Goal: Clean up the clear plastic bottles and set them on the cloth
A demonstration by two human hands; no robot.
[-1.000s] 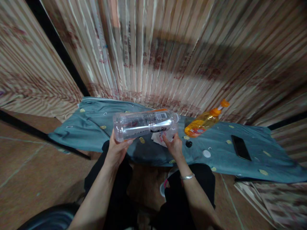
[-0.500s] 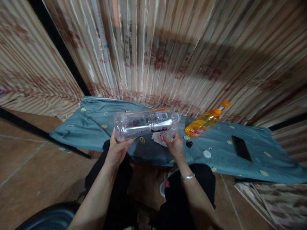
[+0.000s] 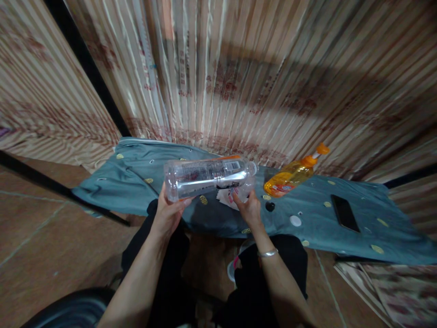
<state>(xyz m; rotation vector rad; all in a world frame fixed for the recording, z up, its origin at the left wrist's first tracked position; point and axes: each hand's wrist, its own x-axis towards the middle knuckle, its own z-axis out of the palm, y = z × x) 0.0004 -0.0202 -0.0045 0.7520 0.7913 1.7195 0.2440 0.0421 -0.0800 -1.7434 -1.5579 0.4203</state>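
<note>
A large clear plastic bottle [image 3: 205, 175] with a black, silver and orange label lies nearly level above the cloth-covered surface, its neck pointing right. My left hand [image 3: 168, 214] is closed around the underside of its base end. Near the neck end, my right hand [image 3: 249, 207] is closed at the bottle's lower side, fingers partly hidden behind it. A white piece with a jagged edge and red marks [image 3: 225, 199] shows beside my right thumb; whether that hand also holds it, I cannot tell. The bottle looks empty.
Right of my hands, an orange pump bottle [image 3: 287, 177] lies tilted on the teal cloth [image 3: 129, 177]. Nearby are a small black cap [image 3: 270, 206], a white round lid [image 3: 295, 221] and a dark phone [image 3: 344, 213]. A striped curtain [image 3: 218, 91] hangs behind.
Almost nothing differs. The whole view has shifted very slightly, while both hands and the bottle keep the same pose.
</note>
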